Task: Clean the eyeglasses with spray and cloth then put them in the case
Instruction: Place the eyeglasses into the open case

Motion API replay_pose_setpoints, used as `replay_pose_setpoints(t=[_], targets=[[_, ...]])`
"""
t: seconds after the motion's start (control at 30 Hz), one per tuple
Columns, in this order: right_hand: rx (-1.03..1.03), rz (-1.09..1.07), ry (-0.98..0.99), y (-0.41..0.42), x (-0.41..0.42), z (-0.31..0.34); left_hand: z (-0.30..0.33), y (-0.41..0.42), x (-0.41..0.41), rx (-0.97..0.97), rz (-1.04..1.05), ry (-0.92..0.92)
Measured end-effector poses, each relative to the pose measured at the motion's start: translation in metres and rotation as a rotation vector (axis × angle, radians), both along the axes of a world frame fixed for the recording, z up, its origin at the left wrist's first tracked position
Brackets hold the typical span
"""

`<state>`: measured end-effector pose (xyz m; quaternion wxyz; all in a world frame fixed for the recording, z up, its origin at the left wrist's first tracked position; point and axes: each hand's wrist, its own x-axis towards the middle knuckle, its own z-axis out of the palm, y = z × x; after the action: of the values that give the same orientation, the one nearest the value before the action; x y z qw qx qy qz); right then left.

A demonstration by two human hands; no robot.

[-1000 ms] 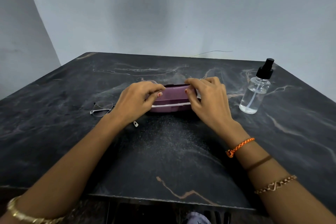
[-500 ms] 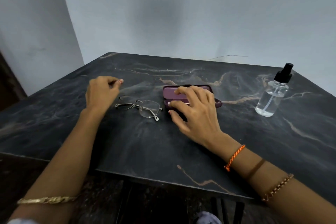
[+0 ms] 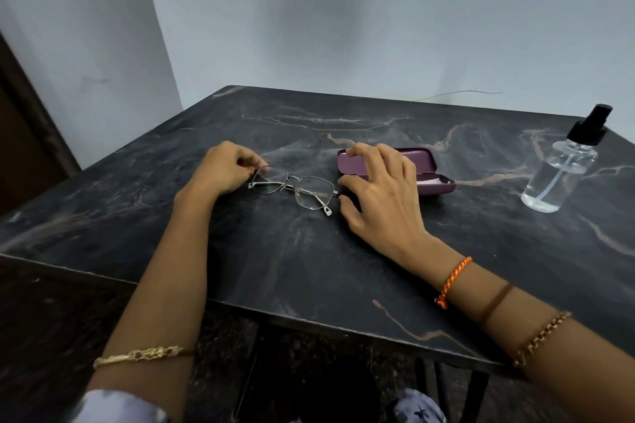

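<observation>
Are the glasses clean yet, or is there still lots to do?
Only the start looks done: the purple case lies open on the table. Right now the left hand pinches one end of the eyeglasses, which lie on the table, while the right hand hovers by the other end. The spray bottle stands untouched. Spraying, wiping and packing away are left; no cloth shows.

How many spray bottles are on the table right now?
1. The spray bottle stands upright at the table's far right, beyond the open case. None other shows.
</observation>
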<state>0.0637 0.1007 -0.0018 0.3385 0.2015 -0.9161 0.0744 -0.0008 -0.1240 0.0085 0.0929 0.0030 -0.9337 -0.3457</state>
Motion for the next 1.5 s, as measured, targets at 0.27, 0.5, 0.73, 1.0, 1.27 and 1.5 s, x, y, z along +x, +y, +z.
replay_pose_setpoints(t=[0.27,0.5,0.73,1.0,1.27,1.5], targets=[[-0.025,0.058,-0.027,0.000,-0.001,0.000,0.003,-0.002,-0.001,0.011,-0.057,-0.021],[-0.109,0.071,-0.010,0.002,-0.001,0.002,0.003,-0.001,0.000,0.064,-0.047,0.052],[-0.408,0.032,0.052,0.018,-0.005,0.010,0.011,0.021,0.007,0.403,-0.170,0.155],[-0.634,-0.022,0.042,0.087,-0.026,0.035,0.022,0.090,0.003,0.546,-0.303,0.213],[-0.761,-0.116,-0.206,0.124,-0.039,0.018,0.010,0.127,0.006,0.480,-0.285,0.386],[-0.634,-0.163,-0.277,0.129,-0.044,0.011,0.000,0.125,0.002,0.422,-0.253,0.370]])
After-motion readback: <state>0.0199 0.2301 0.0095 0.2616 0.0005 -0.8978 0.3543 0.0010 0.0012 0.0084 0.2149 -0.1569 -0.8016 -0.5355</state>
